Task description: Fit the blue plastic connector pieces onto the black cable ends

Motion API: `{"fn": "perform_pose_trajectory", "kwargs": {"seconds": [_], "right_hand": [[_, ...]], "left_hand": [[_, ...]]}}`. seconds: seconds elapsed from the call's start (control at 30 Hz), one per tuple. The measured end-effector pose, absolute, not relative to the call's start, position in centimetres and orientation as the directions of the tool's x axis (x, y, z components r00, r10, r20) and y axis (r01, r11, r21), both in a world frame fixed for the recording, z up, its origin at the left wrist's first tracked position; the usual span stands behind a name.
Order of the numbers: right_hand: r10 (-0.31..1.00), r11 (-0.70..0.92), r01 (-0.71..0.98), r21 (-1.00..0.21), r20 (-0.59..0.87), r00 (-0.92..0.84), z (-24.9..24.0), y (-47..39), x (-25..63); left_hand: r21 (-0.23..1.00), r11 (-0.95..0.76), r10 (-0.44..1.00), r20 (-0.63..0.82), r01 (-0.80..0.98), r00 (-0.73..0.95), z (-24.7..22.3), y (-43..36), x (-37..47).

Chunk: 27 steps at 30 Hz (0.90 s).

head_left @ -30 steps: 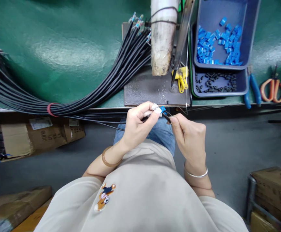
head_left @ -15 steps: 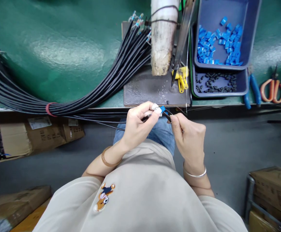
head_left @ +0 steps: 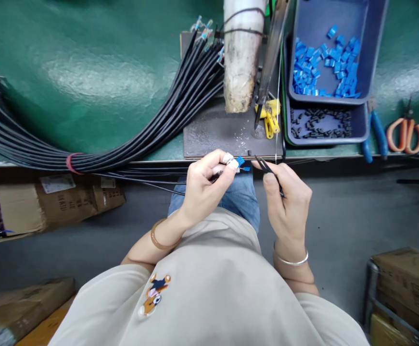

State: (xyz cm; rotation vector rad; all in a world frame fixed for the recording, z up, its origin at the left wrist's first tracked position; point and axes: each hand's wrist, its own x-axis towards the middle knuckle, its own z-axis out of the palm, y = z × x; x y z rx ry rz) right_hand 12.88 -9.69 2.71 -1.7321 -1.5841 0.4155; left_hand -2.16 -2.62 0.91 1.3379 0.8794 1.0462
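Tweezers were pulled back | blue piece cleared by their tips, pinched in left hand | tweezers pinched in right hand

Matt dark tweezers, glossy tabletop, smooth plastic bin, shiny metal bangle

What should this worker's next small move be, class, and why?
Perhaps bring the slim black tweezers in the right hand leftward to the small blue plastic piece at the left hand, since their tips stand clear of it.
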Motion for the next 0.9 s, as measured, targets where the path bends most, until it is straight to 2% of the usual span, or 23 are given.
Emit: {"fn": "perform_pose_trajectory", "kwargs": {"seconds": [0.17, 0.33, 0.5, 0.9], "right_hand": [[0.957, 0.037, 0.696, -0.717, 0.226, 0.182, 2.32, -9.65, 12.77], [0.945, 0.071, 0.798, -0.598, 0.296, 0.138, 2.03, -9.73, 12.32], [0.931, 0.083, 0.837, -0.540, 0.343, 0.129, 1.96, -9.78, 12.09], [0.936, 0.083, 0.845, -0.528, 0.332, 0.115, 2.08, -9.61, 12.02]], "left_hand": [[0.991, -0.018, 0.955, 0.057, -0.134, 0.292, 0.72, -2.65, -2.17], [0.991, -0.032, 0.954, 0.070, -0.133, 0.292, 0.64, -2.67, -2.21], [0.992, -0.077, 0.950, 0.105, -0.105, 0.294, 0.74, -2.75, -2.18], [0.995, -0.080, 0.948, 0.095, -0.063, 0.304, 0.66, -2.85, -2.24]]}}
